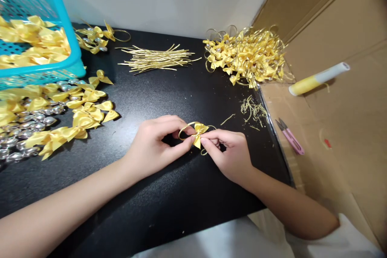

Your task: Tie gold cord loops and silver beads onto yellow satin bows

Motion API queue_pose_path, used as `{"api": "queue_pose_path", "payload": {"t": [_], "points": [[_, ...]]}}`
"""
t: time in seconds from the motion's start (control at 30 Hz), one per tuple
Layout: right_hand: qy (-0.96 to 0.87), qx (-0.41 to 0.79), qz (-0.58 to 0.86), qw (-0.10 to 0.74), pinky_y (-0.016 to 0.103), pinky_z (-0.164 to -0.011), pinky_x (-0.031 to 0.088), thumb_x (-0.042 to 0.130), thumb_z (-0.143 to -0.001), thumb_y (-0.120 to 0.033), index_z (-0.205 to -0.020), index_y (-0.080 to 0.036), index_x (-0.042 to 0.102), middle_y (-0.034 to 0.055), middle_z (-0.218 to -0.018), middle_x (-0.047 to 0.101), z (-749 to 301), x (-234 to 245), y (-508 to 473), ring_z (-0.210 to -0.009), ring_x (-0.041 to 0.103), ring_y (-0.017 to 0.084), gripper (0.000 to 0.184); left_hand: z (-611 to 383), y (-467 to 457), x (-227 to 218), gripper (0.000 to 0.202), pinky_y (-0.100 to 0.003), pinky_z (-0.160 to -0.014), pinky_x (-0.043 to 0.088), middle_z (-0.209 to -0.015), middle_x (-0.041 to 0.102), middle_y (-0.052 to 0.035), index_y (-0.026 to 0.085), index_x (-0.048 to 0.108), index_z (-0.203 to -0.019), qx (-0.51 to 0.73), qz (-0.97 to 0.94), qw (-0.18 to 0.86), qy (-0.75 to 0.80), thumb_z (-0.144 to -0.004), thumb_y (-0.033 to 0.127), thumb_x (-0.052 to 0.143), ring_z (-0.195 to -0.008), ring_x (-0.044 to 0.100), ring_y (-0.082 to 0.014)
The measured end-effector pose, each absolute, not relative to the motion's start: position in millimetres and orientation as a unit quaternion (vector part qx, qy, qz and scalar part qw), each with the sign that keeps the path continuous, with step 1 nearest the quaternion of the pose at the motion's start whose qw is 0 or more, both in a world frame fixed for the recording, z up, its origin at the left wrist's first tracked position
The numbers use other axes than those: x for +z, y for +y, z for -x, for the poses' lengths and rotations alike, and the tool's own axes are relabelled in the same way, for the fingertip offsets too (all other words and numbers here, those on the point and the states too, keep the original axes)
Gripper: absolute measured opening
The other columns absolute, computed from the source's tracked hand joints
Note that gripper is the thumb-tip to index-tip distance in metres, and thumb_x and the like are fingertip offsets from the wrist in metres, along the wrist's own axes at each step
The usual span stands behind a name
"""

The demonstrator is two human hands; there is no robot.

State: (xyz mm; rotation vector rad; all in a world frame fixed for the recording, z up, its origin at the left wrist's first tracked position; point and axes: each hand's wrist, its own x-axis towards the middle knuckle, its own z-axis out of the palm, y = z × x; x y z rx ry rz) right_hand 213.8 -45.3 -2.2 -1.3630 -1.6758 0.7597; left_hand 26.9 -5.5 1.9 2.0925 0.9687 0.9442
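A small yellow ribbon bow (199, 130) is held up between both hands over the black table (169, 193). My left hand (161, 139) pinches its left side, thumb and fingers closed, where a loop of gold cord (180, 132) curves out. At the bow's lower right, my right hand (228, 149) has its thumb and forefinger pressed together. Gold cord also curls above and below these right fingertips. What exactly lies between the right thumb and finger is mostly covered; it looks like the bow's edge and the cord.
A turquoise basket (71, 44) of yellow bows stands left, above loose bows (84, 119) and silver beads (36, 121). Cut gold cords (160, 58) lie at the back, beside piled looped bows (244, 56). Cord scraps (254, 111), pink thread snips (290, 137) and a yellow-white tube (319, 78) are right.
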Motion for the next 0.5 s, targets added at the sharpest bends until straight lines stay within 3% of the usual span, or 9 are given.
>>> {"api": "queue_pose_path", "payload": {"t": [0.2, 0.5], "points": [[-0.673, 0.297, 0.537, 0.413, 0.018, -0.046, 0.040, 0.065, -0.080, -0.013, -0.071, -0.013, 0.072, -0.0038, -0.051, 0.057, -213.3, -2.2, -46.0, -0.045, 0.047, 0.005, 0.011, -27.5, -5.4, 8.7, 0.014, -0.021, -0.055, 0.044, -0.066, 0.068, -0.0005, 0.014, 0.070, -0.075, 0.316, -0.820, 0.273, 0.392, -0.083, 0.025, 0.067, -0.056, 0.057, -0.0091], [-0.677, 0.300, 0.543, 0.395, 0.019, -0.048, 0.040, 0.063, -0.083, -0.015, -0.074, -0.015, 0.072, -0.0033, -0.054, 0.059, -213.1, -3.2, -46.4, -0.047, 0.048, 0.006, 0.013, -29.6, -8.1, 9.7, 0.016, -0.019, -0.056, 0.043, -0.064, 0.067, 0.0013, 0.014, 0.069, -0.074, 0.310, -0.809, 0.295, 0.403, -0.086, 0.020, 0.061, -0.057, 0.057, -0.0082]]}}
